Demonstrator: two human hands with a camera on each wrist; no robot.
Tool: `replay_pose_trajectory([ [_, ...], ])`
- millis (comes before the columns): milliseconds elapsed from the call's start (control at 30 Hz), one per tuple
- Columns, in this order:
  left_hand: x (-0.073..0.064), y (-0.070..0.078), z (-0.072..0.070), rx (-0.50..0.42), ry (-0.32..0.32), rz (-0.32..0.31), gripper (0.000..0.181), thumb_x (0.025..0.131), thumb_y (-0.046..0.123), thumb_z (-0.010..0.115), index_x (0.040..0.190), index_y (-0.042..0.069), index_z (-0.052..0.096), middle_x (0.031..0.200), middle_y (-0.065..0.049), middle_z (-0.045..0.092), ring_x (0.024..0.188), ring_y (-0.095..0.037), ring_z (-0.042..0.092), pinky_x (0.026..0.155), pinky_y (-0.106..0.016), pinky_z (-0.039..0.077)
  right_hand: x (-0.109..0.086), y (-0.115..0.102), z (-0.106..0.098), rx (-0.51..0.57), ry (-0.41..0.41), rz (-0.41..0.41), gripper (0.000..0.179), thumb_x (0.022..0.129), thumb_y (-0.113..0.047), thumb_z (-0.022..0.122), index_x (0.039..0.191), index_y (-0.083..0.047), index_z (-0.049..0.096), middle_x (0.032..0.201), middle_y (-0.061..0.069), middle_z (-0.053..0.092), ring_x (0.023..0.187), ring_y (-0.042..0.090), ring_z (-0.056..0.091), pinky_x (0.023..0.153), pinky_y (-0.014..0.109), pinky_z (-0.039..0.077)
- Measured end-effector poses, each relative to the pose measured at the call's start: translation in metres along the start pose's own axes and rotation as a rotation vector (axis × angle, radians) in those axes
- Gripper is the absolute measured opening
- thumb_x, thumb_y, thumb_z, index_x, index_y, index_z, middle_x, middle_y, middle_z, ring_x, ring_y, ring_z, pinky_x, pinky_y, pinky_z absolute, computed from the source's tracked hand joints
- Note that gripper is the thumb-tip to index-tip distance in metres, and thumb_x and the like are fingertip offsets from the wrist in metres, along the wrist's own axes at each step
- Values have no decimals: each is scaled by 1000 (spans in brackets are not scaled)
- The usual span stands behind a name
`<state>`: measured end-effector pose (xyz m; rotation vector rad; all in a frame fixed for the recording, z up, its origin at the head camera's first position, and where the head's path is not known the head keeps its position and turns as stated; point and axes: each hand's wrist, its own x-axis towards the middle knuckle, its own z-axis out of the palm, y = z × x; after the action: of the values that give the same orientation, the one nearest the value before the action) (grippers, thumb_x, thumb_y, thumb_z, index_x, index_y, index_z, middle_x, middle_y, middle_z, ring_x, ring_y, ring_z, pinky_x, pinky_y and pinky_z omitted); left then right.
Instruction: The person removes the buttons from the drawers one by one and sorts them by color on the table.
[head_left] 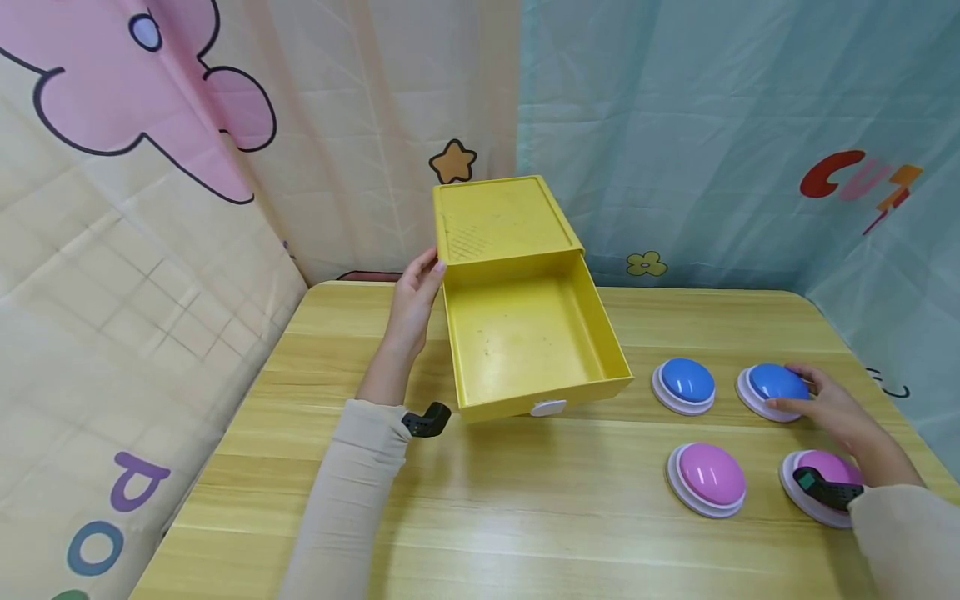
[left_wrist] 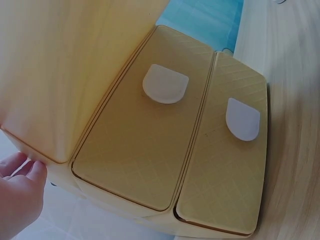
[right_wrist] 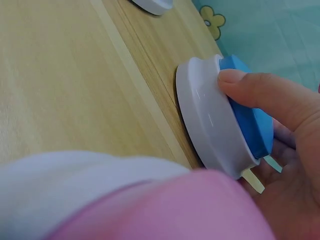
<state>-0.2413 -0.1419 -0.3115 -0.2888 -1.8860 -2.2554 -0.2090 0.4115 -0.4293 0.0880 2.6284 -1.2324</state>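
Observation:
At the left side of a yellow drawer cabinet, my left hand touches the upper front corner with its thumb and fingertips. The cabinet's top drawer is pulled out, and its inside shows bare. Two lower drawer fronts with white pulls, one a wide drawer front, appear closed in the left wrist view. Over at the right, my right hand holds a blue push button with a white base. Its thumb lies on the near rim and its fingers reach round the far side.
Left of the held button is another blue button. Nearer stand two pink ones: a pink button and a second pink button, partly hidden under the right wrist camera. Printed curtains hang behind the wooden table.

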Motion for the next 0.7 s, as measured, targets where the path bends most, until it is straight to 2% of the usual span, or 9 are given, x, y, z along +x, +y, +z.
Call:
replay_pose_trajectory([
  [200, 1, -1, 0, -7, 0, 3, 48, 95, 14, 45, 136, -5, 29, 138, -16, 33, 125, -20, 33, 101, -27, 28, 1, -1, -2, -6, -23, -14, 92, 88, -34, 57, 138, 8, -7, 137, 39, -7, 121, 56, -3, 91, 69, 5],
  [300, 4, -7, -3, -18, -1, 2, 49, 95, 14, 47, 136, -4, 30, 137, -15, 34, 125, -19, 33, 101, -27, 28, 1, -1, -3, 9, 10, -50, 91, 88, -35, 57, 141, 2, -6, 142, 30, -7, 126, 50, -6, 93, 68, 4],
  [400, 8, -14, -6, -30, 9, 3, 49, 94, 17, 48, 136, -2, 32, 137, -13, 35, 124, -18, 34, 101, -27, 28, -2, -12, -4, 54, 36, -133, 85, 90, -30, 55, 142, -1, -6, 145, 25, -8, 128, 46, -8, 94, 66, 3],
  [467, 10, -18, -7, -30, 15, 9, 49, 94, 18, 49, 136, -1, 33, 136, -12, 37, 123, -16, 35, 100, -26, 29, -7, -26, -2, 70, 55, -183, 80, 91, -26, 54, 144, -7, -2, 147, 20, -4, 131, 39, -4, 104, 50, 9],
  [533, 11, -19, -7, -22, 21, 17, 49, 93, 19, 49, 136, -1, 33, 135, -11, 38, 122, -16, 36, 100, -26, 29, -13, -45, 2, 81, 41, -250, 75, 92, -20, 53, 144, -7, 2, 147, 18, 1, 133, 34, 2, 105, 31, 19],
  [633, 11, -20, -7, -14, 22, 30, 50, 93, 20, 50, 136, -1, 33, 135, -11, 38, 122, -16, 37, 100, -26, 30, -23, -70, 14, 86, 29, -368, 68, 91, -9, 54, 144, -10, 12, 144, 5, 19, 130, 11, 19, 87, 6, 30],
  [700, 10, -20, -6, -15, 23, 33, 50, 93, 20, 50, 135, -2, 33, 135, -11, 38, 122, -16, 37, 100, -26, 30, -29, -85, 24, 120, -2, -465, 65, 88, 0, 54, 142, -6, 18, 136, -3, 29, 122, 2, 28, 84, 6, 33],
])
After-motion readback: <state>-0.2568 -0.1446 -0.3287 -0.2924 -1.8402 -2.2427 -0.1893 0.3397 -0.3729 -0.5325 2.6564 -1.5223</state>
